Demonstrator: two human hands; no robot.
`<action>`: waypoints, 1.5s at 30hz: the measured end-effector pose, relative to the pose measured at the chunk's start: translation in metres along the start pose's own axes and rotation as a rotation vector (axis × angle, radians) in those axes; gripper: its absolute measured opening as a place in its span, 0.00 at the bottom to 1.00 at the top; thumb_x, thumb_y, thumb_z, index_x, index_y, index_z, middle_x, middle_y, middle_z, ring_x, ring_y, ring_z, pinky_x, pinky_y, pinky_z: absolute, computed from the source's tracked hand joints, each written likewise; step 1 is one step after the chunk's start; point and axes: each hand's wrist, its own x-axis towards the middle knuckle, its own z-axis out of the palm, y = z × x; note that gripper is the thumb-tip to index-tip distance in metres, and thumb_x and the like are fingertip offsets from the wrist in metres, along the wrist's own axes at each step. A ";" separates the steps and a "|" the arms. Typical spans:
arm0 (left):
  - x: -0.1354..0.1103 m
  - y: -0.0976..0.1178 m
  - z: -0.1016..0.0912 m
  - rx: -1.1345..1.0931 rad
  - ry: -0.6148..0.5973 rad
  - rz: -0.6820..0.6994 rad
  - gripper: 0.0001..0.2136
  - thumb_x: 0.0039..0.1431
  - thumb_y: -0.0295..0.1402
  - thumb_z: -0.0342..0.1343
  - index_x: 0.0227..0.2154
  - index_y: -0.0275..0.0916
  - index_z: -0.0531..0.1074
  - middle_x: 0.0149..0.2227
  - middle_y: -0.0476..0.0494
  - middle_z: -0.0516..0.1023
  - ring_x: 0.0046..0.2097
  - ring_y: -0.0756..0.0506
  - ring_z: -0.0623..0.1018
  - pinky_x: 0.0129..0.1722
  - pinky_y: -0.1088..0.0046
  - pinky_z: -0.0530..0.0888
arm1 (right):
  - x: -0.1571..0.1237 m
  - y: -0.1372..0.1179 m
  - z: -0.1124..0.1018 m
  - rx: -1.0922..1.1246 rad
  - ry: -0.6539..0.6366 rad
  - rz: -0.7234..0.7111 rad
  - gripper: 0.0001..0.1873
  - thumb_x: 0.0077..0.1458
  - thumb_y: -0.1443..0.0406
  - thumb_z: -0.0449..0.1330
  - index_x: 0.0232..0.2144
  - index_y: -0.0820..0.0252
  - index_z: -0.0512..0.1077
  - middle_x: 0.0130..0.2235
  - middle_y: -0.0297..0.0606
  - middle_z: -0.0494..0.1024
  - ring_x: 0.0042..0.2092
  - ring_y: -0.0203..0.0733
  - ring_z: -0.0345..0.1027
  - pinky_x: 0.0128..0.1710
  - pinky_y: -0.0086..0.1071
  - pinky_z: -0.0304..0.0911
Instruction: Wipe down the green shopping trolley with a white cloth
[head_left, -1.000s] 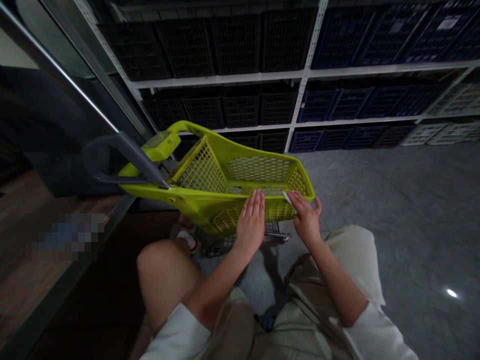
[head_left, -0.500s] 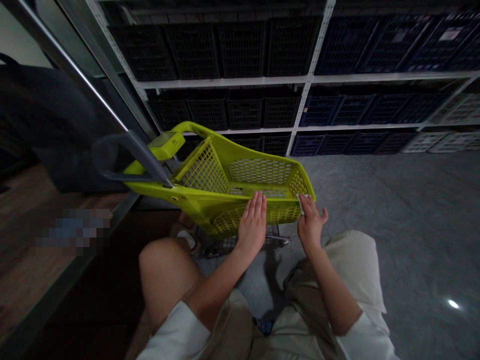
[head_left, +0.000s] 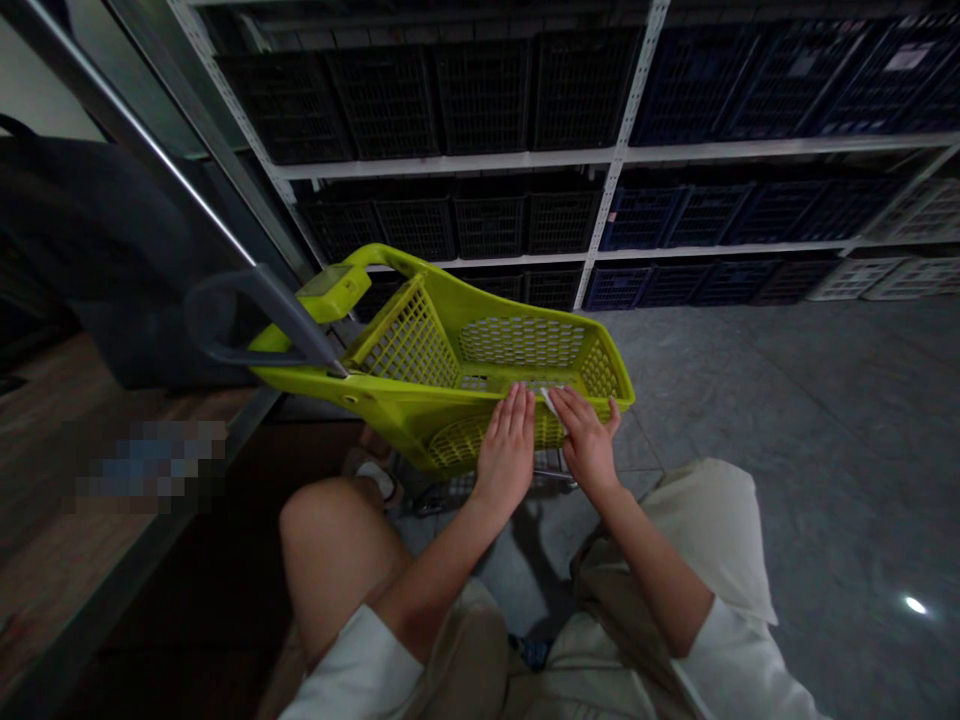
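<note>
A yellow-green plastic shopping cart (head_left: 397, 400) with perforated sides stands in front of my knees. My left hand (head_left: 506, 450) lies flat on the near rim, fingers stretched out together, with nothing seen in it. Just to its right, my right hand (head_left: 589, 450) presses a small white cloth (head_left: 549, 401) against the same rim. Most of the cloth is hidden under the fingers, and I cannot tell whether it is fabric or paper. The thumb stands apart toward the cart's right end.
White metal shelving (head_left: 442, 160) behind the cart holds rows of black crates (head_left: 390, 100) and blue crates (head_left: 697, 95). On the left are a grey handle (head_left: 281, 310) on a metal pole and a wooden-topped table (head_left: 45, 400). Grey floor (head_left: 825, 450) extends to the right.
My right hand has slid left along the near rim with the white cloth, from the cart's right corner to close beside my left hand. The left hand has stayed in place.
</note>
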 end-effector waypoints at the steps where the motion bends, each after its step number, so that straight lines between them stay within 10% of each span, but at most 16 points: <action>1: 0.000 0.000 -0.001 -0.010 0.002 0.004 0.32 0.62 0.23 0.44 0.69 0.24 0.45 0.72 0.26 0.50 0.73 0.38 0.47 0.70 0.54 0.57 | -0.003 0.009 -0.002 -0.009 0.014 0.006 0.44 0.46 0.78 0.47 0.65 0.48 0.61 0.62 0.36 0.71 0.65 0.43 0.60 0.69 0.53 0.25; 14: -0.001 -0.001 0.002 0.012 -0.018 0.006 0.35 0.60 0.22 0.46 0.69 0.23 0.42 0.72 0.26 0.48 0.73 0.38 0.45 0.70 0.54 0.56 | -0.035 0.103 0.000 -0.050 0.194 0.216 0.41 0.46 0.76 0.46 0.63 0.50 0.64 0.61 0.39 0.73 0.68 0.44 0.57 0.65 0.52 0.43; 31: 0.002 0.002 0.003 0.064 -0.026 -0.021 0.29 0.65 0.23 0.43 0.68 0.22 0.49 0.71 0.26 0.51 0.73 0.38 0.47 0.70 0.57 0.57 | 0.008 -0.030 0.017 0.060 0.069 0.060 0.36 0.52 0.77 0.45 0.62 0.51 0.64 0.63 0.38 0.71 0.66 0.40 0.60 0.69 0.50 0.30; 45: 0.001 0.001 -0.001 0.033 -0.054 -0.007 0.32 0.62 0.23 0.45 0.69 0.22 0.45 0.72 0.28 0.48 0.73 0.38 0.45 0.71 0.56 0.55 | -0.025 0.086 -0.008 -0.102 0.138 0.122 0.40 0.45 0.76 0.48 0.61 0.51 0.65 0.60 0.39 0.74 0.64 0.43 0.64 0.67 0.51 0.33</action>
